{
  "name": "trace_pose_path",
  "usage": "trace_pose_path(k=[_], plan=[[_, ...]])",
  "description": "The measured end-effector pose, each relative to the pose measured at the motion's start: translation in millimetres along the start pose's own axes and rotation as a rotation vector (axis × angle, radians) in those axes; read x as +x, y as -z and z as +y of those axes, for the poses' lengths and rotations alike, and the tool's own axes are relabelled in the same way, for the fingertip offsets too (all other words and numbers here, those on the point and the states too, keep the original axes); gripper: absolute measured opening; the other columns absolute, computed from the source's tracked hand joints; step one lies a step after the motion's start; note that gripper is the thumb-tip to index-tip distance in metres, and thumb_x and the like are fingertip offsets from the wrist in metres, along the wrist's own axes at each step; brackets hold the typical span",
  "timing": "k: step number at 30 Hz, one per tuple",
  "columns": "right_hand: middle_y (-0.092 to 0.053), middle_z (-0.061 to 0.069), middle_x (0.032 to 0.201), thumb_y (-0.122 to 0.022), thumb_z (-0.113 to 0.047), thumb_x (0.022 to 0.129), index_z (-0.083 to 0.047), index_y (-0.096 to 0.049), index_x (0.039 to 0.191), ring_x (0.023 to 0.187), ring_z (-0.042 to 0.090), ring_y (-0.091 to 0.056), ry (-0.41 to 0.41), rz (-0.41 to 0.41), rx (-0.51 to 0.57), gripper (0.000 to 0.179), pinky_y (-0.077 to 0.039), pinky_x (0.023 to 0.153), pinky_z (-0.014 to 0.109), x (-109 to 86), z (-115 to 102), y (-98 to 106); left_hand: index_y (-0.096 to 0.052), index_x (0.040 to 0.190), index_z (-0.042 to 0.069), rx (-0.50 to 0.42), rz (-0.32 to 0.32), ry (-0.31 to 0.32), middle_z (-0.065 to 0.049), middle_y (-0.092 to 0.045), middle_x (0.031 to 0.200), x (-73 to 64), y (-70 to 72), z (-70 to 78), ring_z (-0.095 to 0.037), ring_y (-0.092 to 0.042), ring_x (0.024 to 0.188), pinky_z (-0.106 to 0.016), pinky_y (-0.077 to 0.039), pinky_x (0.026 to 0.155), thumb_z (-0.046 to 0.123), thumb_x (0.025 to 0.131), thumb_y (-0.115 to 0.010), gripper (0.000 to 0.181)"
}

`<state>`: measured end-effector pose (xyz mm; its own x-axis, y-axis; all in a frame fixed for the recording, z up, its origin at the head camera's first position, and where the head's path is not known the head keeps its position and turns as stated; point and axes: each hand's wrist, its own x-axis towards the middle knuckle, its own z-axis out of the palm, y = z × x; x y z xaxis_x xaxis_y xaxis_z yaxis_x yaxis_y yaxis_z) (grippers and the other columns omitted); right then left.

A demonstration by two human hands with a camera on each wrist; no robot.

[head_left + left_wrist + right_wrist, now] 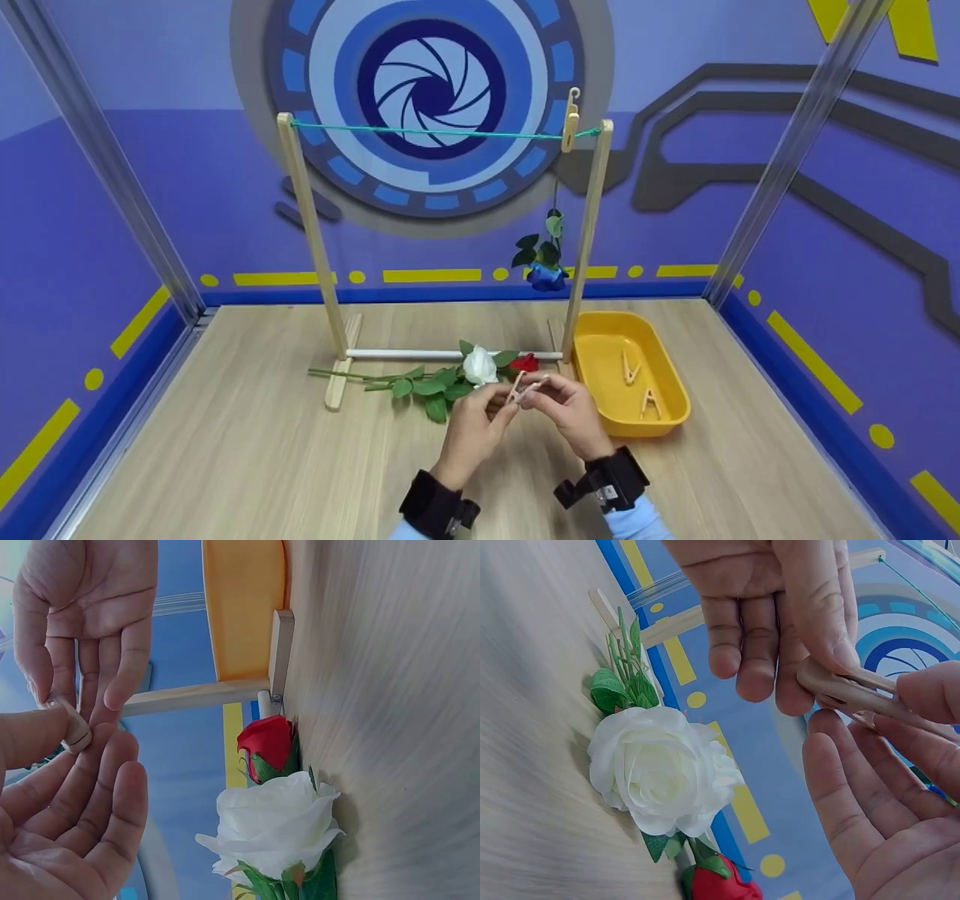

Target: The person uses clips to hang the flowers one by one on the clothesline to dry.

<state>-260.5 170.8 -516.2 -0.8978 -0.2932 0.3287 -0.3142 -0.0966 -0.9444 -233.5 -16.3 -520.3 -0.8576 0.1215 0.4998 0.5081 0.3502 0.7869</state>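
Both hands meet in front of the rack, pinching a wooden clothespin [517,391] between them. The left hand [474,429] grips one end with thumb and fingertips. From the other side the right hand [571,417] pinches the opposite end. In the right wrist view the clothespin [847,694] lies slanted between both thumbs and fingers. Just beyond the hands lie a white rose [480,365] and a red rose [525,363], their green stems pointing left. In the left wrist view the red rose [265,747] shows behind the white rose [274,821].
A wooden rack [319,244] holds a green cord [427,133]. Near its right end hangs a clothespin [571,129], with a blue rose [547,276] upside down below it. A yellow tray [679,405] at right holds two clothespins. A white bar [405,354] crosses the rack's base.
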Motion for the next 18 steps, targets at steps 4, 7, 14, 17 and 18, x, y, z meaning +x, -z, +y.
trace_pose_path(k=[4, 7, 14, 17, 18], plan=[[-0.064, 0.037, 0.117, -0.066, -0.002, 0.098, 0.015, -0.063, 0.123, 0.094, 0.014, -0.071, 0.001, -0.010, -0.011, 0.030, -0.060, 0.085, 0.029, -0.5, -1.1, 0.9, -0.074, 0.111, 0.002, 0.003, 0.019, -0.007, -0.004, -0.075, 0.092, -0.1, 0.6, 0.1, -0.014, -0.071, 0.080, -0.026, -0.058, 0.071, 0.010, 0.095, -0.074, 0.018], [-0.065, 0.036, 0.115, -0.066, -0.002, 0.099, 0.015, -0.063, 0.122, 0.092, 0.015, -0.071, -0.006, -0.014, -0.011, 0.029, -0.060, 0.084, 0.030, -0.2, -2.1, 1.4, -0.075, 0.109, 0.003, 0.006, 0.033, -0.004, -0.003, -0.074, 0.092, 0.1, 0.5, 0.8, -0.014, -0.070, 0.079, -0.029, -0.059, 0.071, 0.011, 0.094, -0.076, 0.018], [-0.063, 0.036, 0.116, -0.064, 0.002, 0.098, 0.016, -0.058, 0.125, 0.092, 0.016, -0.071, -0.020, -0.038, 0.004, 0.031, -0.061, 0.083, 0.031, 0.3, -2.0, 1.7, -0.074, 0.104, 0.007, 0.038, 0.062, -0.009, -0.002, -0.069, 0.089, -0.8, -1.7, 0.3, -0.013, -0.066, 0.077, -0.034, -0.059, 0.068, 0.012, 0.088, -0.082, 0.018], [-0.066, 0.031, 0.117, -0.065, 0.002, 0.097, 0.014, -0.057, 0.129, 0.095, 0.016, -0.071, -0.044, -0.035, 0.006, 0.035, -0.061, 0.085, 0.032, 0.5, -1.8, 1.9, -0.074, 0.100, 0.007, 0.065, 0.081, -0.029, -0.002, -0.067, 0.087, -1.6, -4.0, -0.2, -0.013, -0.065, 0.075, -0.033, -0.058, 0.065, 0.009, 0.085, -0.084, 0.018], [-0.068, 0.028, 0.117, -0.065, 0.001, 0.097, 0.013, -0.056, 0.130, 0.096, 0.016, -0.071, -0.054, -0.031, 0.007, 0.036, -0.061, 0.085, 0.032, 0.6, -1.8, 1.8, -0.073, 0.098, 0.008, 0.076, 0.087, -0.036, -0.002, -0.066, 0.087, -2.0, -4.9, -0.3, -0.012, -0.065, 0.074, -0.033, -0.058, 0.064, 0.007, 0.084, -0.084, 0.018]])
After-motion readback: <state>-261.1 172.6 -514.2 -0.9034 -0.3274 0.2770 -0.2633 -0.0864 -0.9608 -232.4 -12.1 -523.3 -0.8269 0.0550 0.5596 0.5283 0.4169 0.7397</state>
